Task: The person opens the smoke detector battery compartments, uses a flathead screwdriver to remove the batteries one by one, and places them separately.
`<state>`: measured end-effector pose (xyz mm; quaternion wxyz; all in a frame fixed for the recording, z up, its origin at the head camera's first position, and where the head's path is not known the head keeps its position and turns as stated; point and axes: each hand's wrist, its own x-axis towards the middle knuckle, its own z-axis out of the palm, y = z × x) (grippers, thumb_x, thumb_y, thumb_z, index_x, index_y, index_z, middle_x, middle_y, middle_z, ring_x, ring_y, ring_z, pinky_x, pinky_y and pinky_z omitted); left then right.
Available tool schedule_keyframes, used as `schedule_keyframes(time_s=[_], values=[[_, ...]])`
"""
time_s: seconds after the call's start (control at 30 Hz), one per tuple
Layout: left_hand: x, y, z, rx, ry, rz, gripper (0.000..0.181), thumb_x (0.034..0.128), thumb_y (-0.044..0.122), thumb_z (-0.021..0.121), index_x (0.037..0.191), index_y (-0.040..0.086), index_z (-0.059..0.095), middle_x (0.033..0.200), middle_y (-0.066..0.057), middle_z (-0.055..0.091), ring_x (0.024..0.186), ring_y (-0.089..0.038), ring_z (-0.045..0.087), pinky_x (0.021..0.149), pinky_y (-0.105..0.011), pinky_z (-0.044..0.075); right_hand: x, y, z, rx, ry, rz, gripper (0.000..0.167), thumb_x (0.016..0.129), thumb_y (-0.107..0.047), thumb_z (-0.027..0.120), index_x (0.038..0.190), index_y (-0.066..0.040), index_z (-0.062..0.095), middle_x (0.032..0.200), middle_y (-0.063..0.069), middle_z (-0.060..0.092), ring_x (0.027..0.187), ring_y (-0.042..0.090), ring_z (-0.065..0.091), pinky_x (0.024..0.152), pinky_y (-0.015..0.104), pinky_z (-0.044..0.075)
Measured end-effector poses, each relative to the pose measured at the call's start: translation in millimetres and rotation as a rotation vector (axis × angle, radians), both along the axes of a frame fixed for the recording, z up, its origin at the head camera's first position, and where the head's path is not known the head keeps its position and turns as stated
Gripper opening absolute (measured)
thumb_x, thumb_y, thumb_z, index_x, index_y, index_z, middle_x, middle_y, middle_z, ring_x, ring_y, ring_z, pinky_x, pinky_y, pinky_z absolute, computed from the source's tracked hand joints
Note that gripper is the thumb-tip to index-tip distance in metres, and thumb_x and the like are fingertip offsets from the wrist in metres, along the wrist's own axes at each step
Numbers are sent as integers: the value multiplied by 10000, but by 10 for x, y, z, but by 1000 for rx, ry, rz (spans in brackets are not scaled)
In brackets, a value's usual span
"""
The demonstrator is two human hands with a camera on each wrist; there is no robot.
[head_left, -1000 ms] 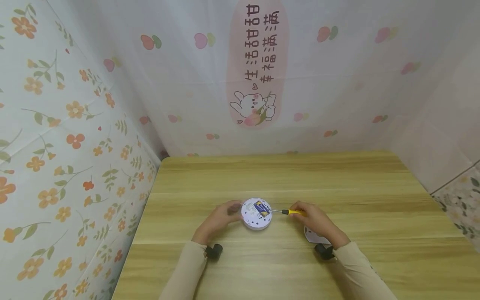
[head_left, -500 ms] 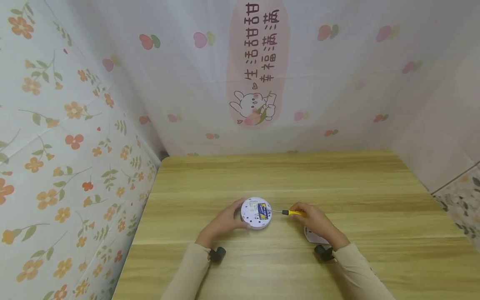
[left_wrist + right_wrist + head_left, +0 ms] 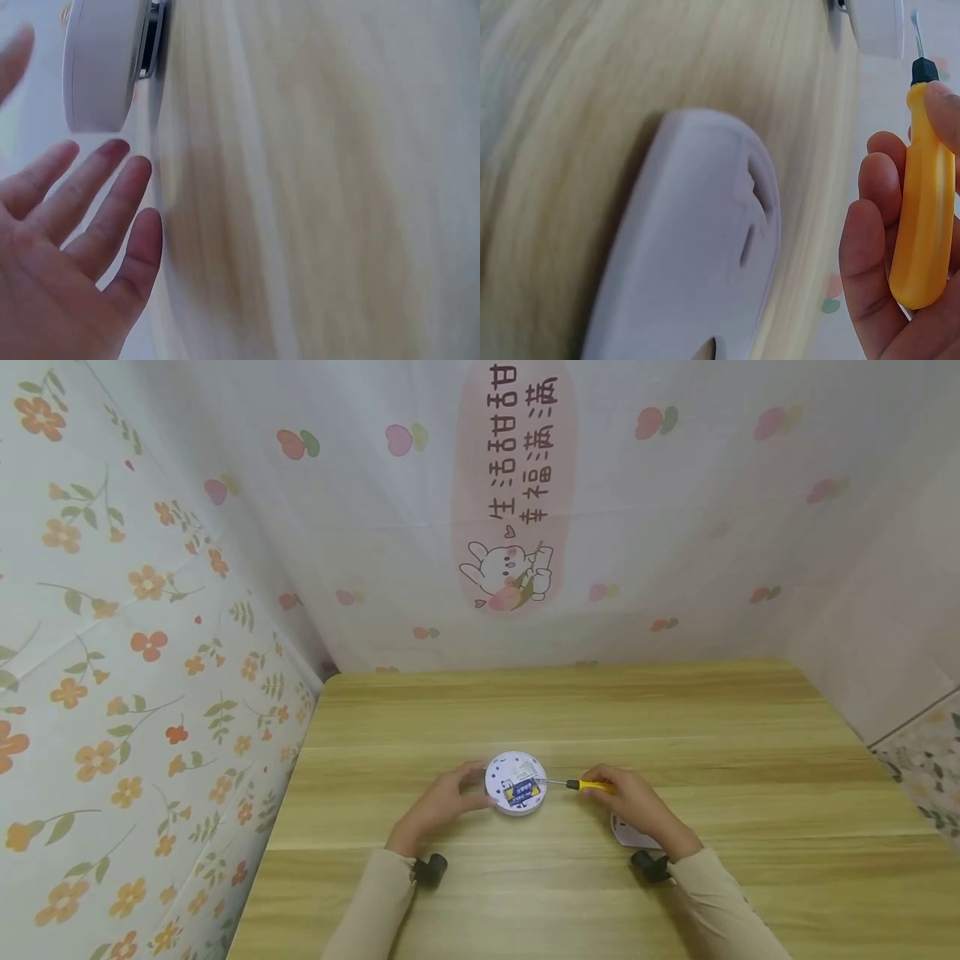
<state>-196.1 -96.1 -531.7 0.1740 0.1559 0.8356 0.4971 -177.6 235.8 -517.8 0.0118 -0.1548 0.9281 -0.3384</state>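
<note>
A round white device (image 3: pixel 501 772) that looks like a smoke alarm lies on the table with its underside up. A battery (image 3: pixel 522 792) with a blue and yellow label sits in it. My left hand (image 3: pixel 444 797) is beside its left edge; in the left wrist view its fingers (image 3: pixel 112 210) are spread, with a gap between them and the device (image 3: pixel 105 67). My right hand (image 3: pixel 633 800) grips a yellow-handled screwdriver (image 3: pixel 922 210). The screwdriver's shaft (image 3: pixel 555 782) points left and its tip reaches over the device's right rim near the battery.
Under my right hand lies a white plate (image 3: pixel 682 240) with slots, its rounded end turned toward the device. The wooden table (image 3: pixel 450 718) ends against a printed curtain (image 3: pixel 360 552) at the back. Floral cloth (image 3: pixel 172 693) hangs along the left side.
The round device has turned clockwise, so the battery has swung toward the near side. My left hand closed around its edge, then drew back. My right hand and screwdriver have hardly moved.
</note>
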Motion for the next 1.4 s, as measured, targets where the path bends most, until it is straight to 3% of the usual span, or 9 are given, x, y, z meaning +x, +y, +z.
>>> schedule_keyframes(time_s=[0.1, 0.27, 0.63, 0.83, 1.0, 1.2, 1.4], values=[[0, 52, 2, -10, -16, -19, 833, 757, 426, 789, 1466, 213, 409, 1471, -40, 484, 1378, -269, 426, 1155, -509, 293, 2, -20, 8, 1, 15, 5, 121, 850, -195, 725, 968, -177, 700, 1021, 16, 720, 990, 217, 656, 867, 441, 521], [-8, 127, 11, -97, 14, -39, 949, 703, 417, 831, 1499, 230, 350, 1568, -26, 338, 1461, -277, 280, 1178, -517, 242, 3, -34, -3, 14, 22, 12, 119, 846, -182, 730, 960, -186, 698, 1020, -11, 718, 977, 181, 653, 857, 408, 527], [62, 261, 15, -200, 37, -58, 1056, 690, 434, 843, 1536, 189, 259, 1546, -90, 371, 1431, -329, 331, 1167, -537, 257, 114, -47, 39, 99, -6, 40, 106, 840, -188, 735, 943, -190, 709, 975, -28, 713, 819, 80, 588, 726, 284, 509], [26, 274, 64, -206, 46, -44, 1043, 708, 457, 822, 1539, 203, 246, 1550, -78, 366, 1432, -337, 321, 1177, -577, 181, 69, -79, 212, 159, -1, 64, 132, 852, -172, 721, 983, -158, 715, 1011, 12, 711, 812, 104, 575, 715, 303, 518], [-21, 268, 104, -206, 51, -39, 1022, 707, 476, 816, 1531, 206, 274, 1539, -79, 386, 1426, -326, 336, 1183, -571, 158, 24, -91, 361, 233, 70, 121, 144, 853, -186, 719, 984, -127, 722, 979, 15, 719, 820, 127, 621, 724, 339, 542], [-43, 268, 92, -212, 67, -42, 1008, 707, 490, 808, 1526, 215, 288, 1519, -101, 413, 1401, -334, 376, 1170, -578, 193, 4, -110, 482, 314, 130, 171, 145, 857, -209, 716, 969, -119, 734, 929, -8, 719, 829, 155, 666, 723, 355, 559], [-39, 270, 64, -200, 46, -30, 1003, 703, 470, 819, 1522, 213, 299, 1513, -110, 421, 1395, -327, 388, 1157, -541, 268, 13, -171, 589, 375, 143, 198, 138, 864, -224, 709, 971, -144, 741, 907, -47, 696, 776, 104, 650, 648, 277, 532]])
